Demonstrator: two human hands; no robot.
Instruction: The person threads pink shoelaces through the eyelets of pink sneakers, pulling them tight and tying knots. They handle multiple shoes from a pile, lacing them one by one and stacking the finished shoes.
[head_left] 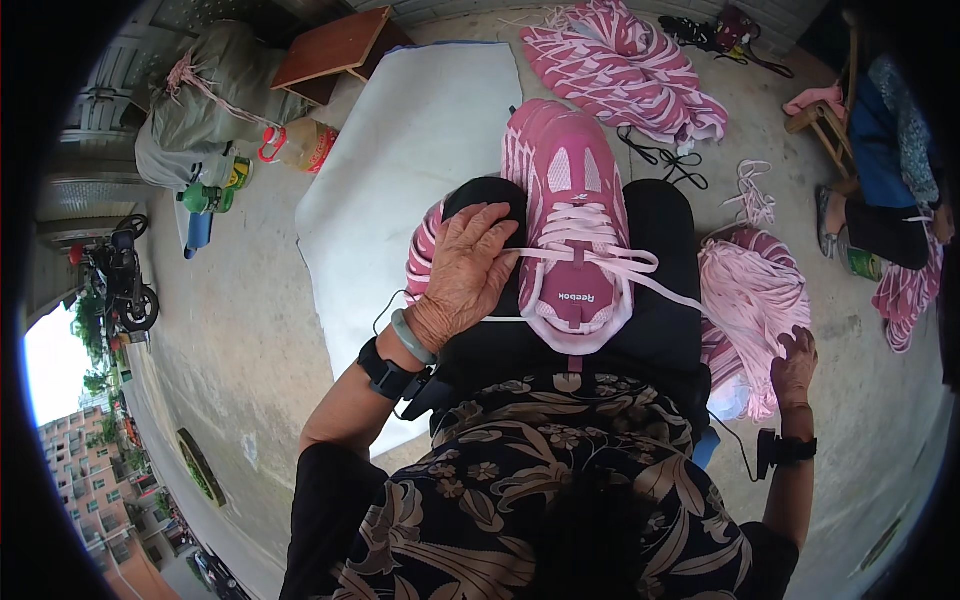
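A pink shoe upper (575,150) with white-pink trim lies on my lap, toe pointing away, with more pink layers at its left edge. A pale pink shoelace (585,225) is threaded through its eyelets, and a loop and a long end trail off to the right. My left hand (463,262) is closed on the lace at the left of the tongue. Out to the right, my right hand (793,368) has its fingers apart at the edge of a bundle of pink uppers and laces (755,290). Striped pink material (425,250) shows behind my left hand.
A white sheet (410,140) covers the floor ahead. A big pile of pink uppers (620,65) lies beyond, with black cords (665,158) nearby. At left are a bottle (300,146), a brown wooden stool (335,48) and sacks (215,90). Another person (890,220) sits at right.
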